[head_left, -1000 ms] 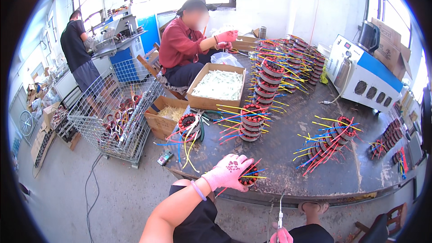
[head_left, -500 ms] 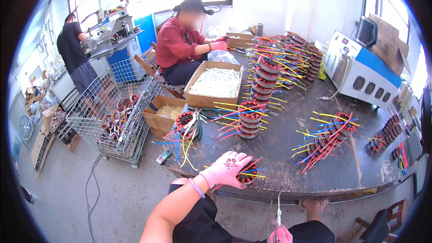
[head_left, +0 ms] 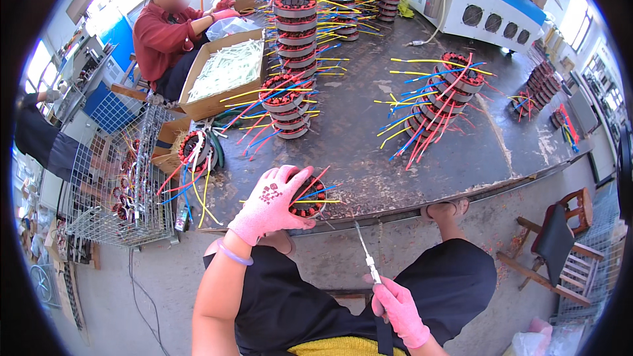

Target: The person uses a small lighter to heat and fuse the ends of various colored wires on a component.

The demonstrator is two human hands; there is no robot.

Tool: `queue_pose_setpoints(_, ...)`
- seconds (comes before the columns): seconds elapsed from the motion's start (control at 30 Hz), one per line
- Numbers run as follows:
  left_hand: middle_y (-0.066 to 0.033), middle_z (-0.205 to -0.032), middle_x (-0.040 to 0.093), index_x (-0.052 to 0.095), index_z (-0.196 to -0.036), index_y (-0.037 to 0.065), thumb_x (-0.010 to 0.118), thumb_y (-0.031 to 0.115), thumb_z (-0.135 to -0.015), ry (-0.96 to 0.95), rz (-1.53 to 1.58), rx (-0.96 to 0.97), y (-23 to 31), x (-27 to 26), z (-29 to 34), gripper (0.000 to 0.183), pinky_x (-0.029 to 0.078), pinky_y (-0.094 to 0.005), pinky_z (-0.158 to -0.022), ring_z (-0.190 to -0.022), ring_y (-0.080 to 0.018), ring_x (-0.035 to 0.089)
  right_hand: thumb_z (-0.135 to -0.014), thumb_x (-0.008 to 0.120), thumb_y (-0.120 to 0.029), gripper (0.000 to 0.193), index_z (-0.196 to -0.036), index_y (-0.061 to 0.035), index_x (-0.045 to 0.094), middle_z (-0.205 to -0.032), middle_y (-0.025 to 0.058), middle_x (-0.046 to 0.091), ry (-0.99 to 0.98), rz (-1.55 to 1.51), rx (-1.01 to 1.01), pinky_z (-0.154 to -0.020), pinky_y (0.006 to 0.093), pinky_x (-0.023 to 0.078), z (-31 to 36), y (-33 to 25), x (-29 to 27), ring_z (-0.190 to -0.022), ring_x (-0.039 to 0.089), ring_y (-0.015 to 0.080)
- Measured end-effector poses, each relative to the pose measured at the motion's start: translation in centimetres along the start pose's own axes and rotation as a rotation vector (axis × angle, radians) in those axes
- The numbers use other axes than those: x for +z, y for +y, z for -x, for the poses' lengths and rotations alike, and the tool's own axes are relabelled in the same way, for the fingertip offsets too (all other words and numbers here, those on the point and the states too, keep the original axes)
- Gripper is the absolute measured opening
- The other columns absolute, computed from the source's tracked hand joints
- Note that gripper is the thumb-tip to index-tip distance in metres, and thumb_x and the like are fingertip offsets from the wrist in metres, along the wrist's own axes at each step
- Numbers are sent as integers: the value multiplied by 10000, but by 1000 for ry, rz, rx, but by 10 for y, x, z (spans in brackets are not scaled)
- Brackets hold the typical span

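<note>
My left hand (head_left: 271, 204), in a pink glove, rests on a round motor stator (head_left: 310, 197) with red, yellow and blue wires at the near edge of the dark table (head_left: 369, 158). My right hand (head_left: 397, 311), also gloved in pink, is low over my lap and grips a thin metal tool (head_left: 366, 257) whose tip points up toward the table edge. A short stack of stators (head_left: 285, 104) stands behind the held one, and a leaning stack (head_left: 443, 92) lies to the right.
A person in a red top (head_left: 166, 34) sits at the far left of the table beside a cardboard box of pale tubes (head_left: 227, 71). A wire cage (head_left: 115, 184) stands at left, a wooden chair (head_left: 559, 250) at right, a blue-and-white machine (head_left: 475, 0) at the back.
My head has tilted down, so the table shifts up in view and my lap shows. My right hand with the tool has come up into view. My left hand stays on the stator.
</note>
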State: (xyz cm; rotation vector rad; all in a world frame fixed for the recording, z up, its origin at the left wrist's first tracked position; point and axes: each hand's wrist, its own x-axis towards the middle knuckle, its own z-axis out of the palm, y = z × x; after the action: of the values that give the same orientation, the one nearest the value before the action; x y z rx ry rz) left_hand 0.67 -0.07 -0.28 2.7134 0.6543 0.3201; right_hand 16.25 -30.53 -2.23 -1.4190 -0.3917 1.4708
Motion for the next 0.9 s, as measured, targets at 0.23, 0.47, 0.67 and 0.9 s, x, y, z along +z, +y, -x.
queue_pose_setpoints(0.23,-193,-1277,523,465,-1427,43,862,482,-581,3,-7,-38,-5,-4,2,1032,395,-456,-1054,-1185,-390,509,-1031,511,-293,427,-1357,-24,576,-637,-47,549,-3,62,39,-481,199,324,-9,-11,4,-540,444,32)
queue_pose_setpoints(0.47,-192,-1313,533,457,-1423,27,848,478,-627,13,-67,43,-7,-4,2,995,373,-464,-1086,-1220,-381,510,-1039,517,-322,332,-773,-125,546,-580,-64,458,46,80,-133,-431,203,267,-14,7,6,-456,367,33)
queue_pose_setpoints(0.67,-190,-1364,510,439,-1451,50,838,465,-644,-32,-48,49,-10,-3,7,991,364,-468,-1101,-1254,-387,486,-1033,527,-310,287,-817,-123,563,-596,-66,471,29,68,-100,-440,198,275,-7,1,7,-467,370,29)
queue_pose_setpoints(0.9,-196,-1378,495,414,-1465,54,849,468,-634,-24,-59,31,-9,0,9,1025,368,-469,-1096,-1259,-390,486,-1028,520,-314,282,-839,-113,579,-592,-69,461,30,114,-113,-448,203,266,-3,3,13,-472,365,34)
